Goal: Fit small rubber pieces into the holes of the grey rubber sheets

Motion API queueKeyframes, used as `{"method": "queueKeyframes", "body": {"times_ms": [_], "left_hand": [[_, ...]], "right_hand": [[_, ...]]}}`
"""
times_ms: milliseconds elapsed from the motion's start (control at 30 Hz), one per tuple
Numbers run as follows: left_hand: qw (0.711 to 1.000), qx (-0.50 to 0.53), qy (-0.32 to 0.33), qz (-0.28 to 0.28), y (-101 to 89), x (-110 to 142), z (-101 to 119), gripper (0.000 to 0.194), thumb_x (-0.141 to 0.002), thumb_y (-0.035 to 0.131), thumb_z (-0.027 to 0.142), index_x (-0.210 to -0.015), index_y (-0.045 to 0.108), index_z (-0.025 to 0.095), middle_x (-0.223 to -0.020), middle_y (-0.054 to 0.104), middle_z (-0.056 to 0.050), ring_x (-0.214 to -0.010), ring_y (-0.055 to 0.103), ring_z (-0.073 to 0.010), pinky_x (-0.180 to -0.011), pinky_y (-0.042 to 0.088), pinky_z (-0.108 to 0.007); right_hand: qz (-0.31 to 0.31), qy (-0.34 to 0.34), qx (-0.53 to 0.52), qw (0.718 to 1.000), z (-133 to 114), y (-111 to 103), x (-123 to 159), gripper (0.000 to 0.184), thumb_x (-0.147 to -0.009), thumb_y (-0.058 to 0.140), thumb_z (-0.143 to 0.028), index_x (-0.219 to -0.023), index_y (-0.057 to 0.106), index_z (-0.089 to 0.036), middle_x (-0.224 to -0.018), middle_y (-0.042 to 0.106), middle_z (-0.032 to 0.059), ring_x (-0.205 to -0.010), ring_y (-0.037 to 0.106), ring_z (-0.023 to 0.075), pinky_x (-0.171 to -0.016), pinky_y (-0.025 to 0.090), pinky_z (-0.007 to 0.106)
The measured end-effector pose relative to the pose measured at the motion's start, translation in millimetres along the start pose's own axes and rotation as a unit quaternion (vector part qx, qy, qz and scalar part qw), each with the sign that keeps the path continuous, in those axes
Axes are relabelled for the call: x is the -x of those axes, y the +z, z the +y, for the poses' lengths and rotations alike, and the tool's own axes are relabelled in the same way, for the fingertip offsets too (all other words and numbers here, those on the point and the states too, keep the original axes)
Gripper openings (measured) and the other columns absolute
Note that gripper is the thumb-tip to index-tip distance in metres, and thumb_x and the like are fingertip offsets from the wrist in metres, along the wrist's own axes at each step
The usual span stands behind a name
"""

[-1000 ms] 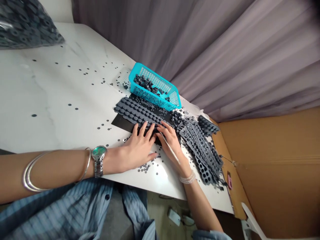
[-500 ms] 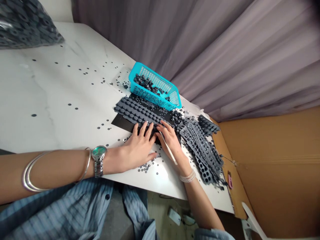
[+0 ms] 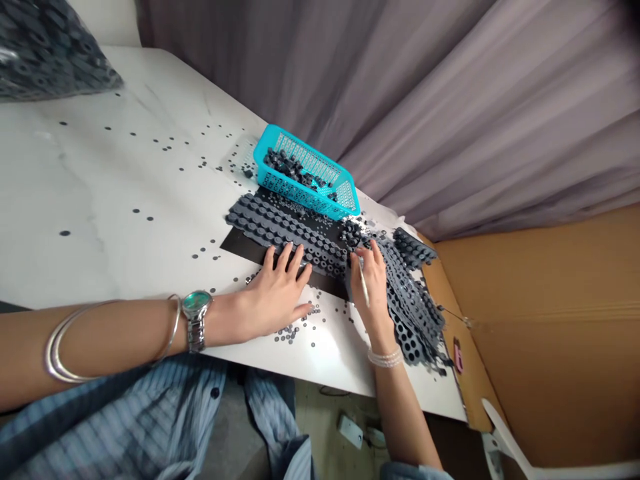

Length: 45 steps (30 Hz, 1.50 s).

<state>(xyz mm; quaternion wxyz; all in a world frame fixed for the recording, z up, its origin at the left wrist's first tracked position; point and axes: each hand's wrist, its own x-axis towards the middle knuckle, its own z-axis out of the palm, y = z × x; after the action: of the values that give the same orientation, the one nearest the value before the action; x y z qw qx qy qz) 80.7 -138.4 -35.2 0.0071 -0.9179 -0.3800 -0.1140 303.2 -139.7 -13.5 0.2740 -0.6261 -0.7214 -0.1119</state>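
At the far left of the work area, a clear plastic bag of grey rubber parts (image 3: 45,57) rests on the white marble table (image 3: 100,187), with small dark rubber pieces (image 3: 135,211) scattered across the surface. My left hand (image 3: 274,293) lies flat and open, fingers spread, pressing on the moulded grey rubber sheet (image 3: 270,227), which sits on a black mat (image 3: 240,243) at the table's edge. It is not clenched on anything. The sheet appears light, soft and flexible, so it is best steadied by flat pressure across its rows or taken by its edge; a pinch on one stud would probably deform it. Beyond the sheet stands a turquoise plastic basket (image 3: 285,190) holding more grey pieces. My right hand (image 3: 375,300) pinches a slender pale pick (image 3: 365,287) between thumb and fingers, its tip down near the sheet's right end. Further right lie punched grey rubber sheets (image 3: 410,327), overlapping loosely, and a short studded strip (image 3: 413,248).
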Motion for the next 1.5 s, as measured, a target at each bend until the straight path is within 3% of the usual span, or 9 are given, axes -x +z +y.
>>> {"method": "queueKeyframes", "body": {"times_ms": [133, 267, 400, 867, 1100, 1300, 1433, 1500], "left_hand": [[1.0, 0.009, 0.0, 0.007, 2.3, 0.4, -1.3, 0.073, -0.092, 0.042, 0.058, -0.145, 0.041, 0.009, -0.155, 0.025, -0.027, -0.143, 0.022, -0.0456, -0.111, 0.021, -0.062], [1.0, 0.005, 0.002, 0.011, 4.3, 0.6, -1.3, 0.072, -0.092, 0.041, 0.058, -0.144, 0.043, 0.008, -0.155, 0.025, -0.027, -0.143, 0.021, -0.045, -0.112, 0.02, -0.062], [1.0, -0.001, 0.003, 0.001, 3.8, -0.2, -1.1, 0.071, -0.092, 0.041, 0.059, -0.141, 0.048, 0.008, -0.156, 0.025, -0.025, -0.144, 0.019, -0.0438, -0.112, 0.02, -0.061], [1.0, 0.002, 0.005, 0.018, 4.9, 0.0, -1.1, 0.067, -0.091, 0.043, 0.058, -0.134, 0.056, 0.008, -0.154, 0.03, -0.025, -0.143, 0.024, -0.0442, -0.111, 0.023, -0.061], [1.0, -0.012, 0.009, 0.021, 5.7, 0.4, -1.9, 0.073, -0.091, 0.042, 0.06, -0.14, 0.048, 0.007, -0.152, 0.032, -0.027, -0.143, 0.023, -0.0442, -0.112, 0.022, -0.061], [1.0, 0.001, 0.006, 0.012, 1.4, 0.9, -1.3, 0.073, -0.092, 0.041, 0.058, -0.145, 0.041, 0.008, -0.154, 0.027, -0.027, -0.143, 0.021, -0.0453, -0.111, 0.021, -0.062], [1.0, 0.019, 0.004, 0.003, 0.6, 0.4, -1.9, 0.072, -0.093, 0.04, 0.058, -0.146, 0.04, 0.01, -0.155, 0.024, -0.027, -0.145, 0.018, -0.0441, -0.112, 0.019, -0.062], [1.0, 0.027, 0.004, 0.002, 1.0, 0.3, -2.6, 0.071, -0.093, 0.041, 0.058, -0.147, 0.04, 0.012, -0.156, 0.023, -0.026, -0.145, 0.018, -0.0432, -0.112, 0.019, -0.061]], "right_hand": [[-0.008, 0.008, 0.018, 1.0, -3.5, -1.9, 3.7, 0.023, -0.099, 0.042, -0.032, -0.103, 0.06, -0.02, -0.119, 0.065, 0.0131, -0.142, 0.033, 0.0329, -0.107, 0.036, 0.062], [-0.073, -0.082, -0.077, 0.991, -29.2, 2.4, 4.5, 0.022, -0.098, 0.045, -0.03, -0.11, 0.061, -0.021, -0.127, 0.064, 0.0115, -0.136, 0.045, 0.0248, -0.105, 0.045, 0.048], [-0.12, -0.128, -0.088, 0.981, -43.9, 2.6, 7.2, 0.023, -0.098, 0.047, -0.027, -0.114, 0.061, -0.02, -0.126, 0.065, 0.0113, -0.134, 0.048, 0.024, -0.105, 0.046, 0.047], [-0.13, -0.231, -0.01, 0.964, -34.9, 12.3, 2.9, 0.022, -0.099, 0.045, -0.023, -0.114, 0.06, -0.017, -0.125, 0.066, 0.015, -0.136, 0.046, 0.025, -0.103, 0.049, 0.045], [-0.172, -0.217, 0.002, 0.961, -42.0, 11.5, 0.5, 0.029, -0.101, 0.036, -0.025, -0.114, 0.061, -0.017, -0.13, 0.061, 0.0161, -0.142, 0.037, 0.0251, -0.109, 0.044, 0.047], [-0.045, -0.079, -0.002, 0.996, -26.2, 8.4, -6.5, 0.035, -0.101, 0.032, -0.03, -0.127, 0.052, -0.02, -0.135, 0.056, 0.0154, -0.138, 0.041, 0.0246, -0.11, 0.042, 0.047], [-0.005, -0.016, 0.037, 0.999, -3.3, -2.5, -4.7, 0.031, -0.101, 0.033, -0.034, -0.112, 0.058, -0.018, -0.112, 0.067, 0.0165, -0.141, 0.036, 0.0314, -0.107, 0.038, 0.06], [0.0, 0.01, 0.046, 0.999, 4.4, -5.5, -1.7, 0.03, -0.1, 0.036, -0.036, -0.103, 0.06, -0.018, -0.112, 0.067, 0.0168, -0.139, 0.037, 0.0345, -0.104, 0.037, 0.064]]}}
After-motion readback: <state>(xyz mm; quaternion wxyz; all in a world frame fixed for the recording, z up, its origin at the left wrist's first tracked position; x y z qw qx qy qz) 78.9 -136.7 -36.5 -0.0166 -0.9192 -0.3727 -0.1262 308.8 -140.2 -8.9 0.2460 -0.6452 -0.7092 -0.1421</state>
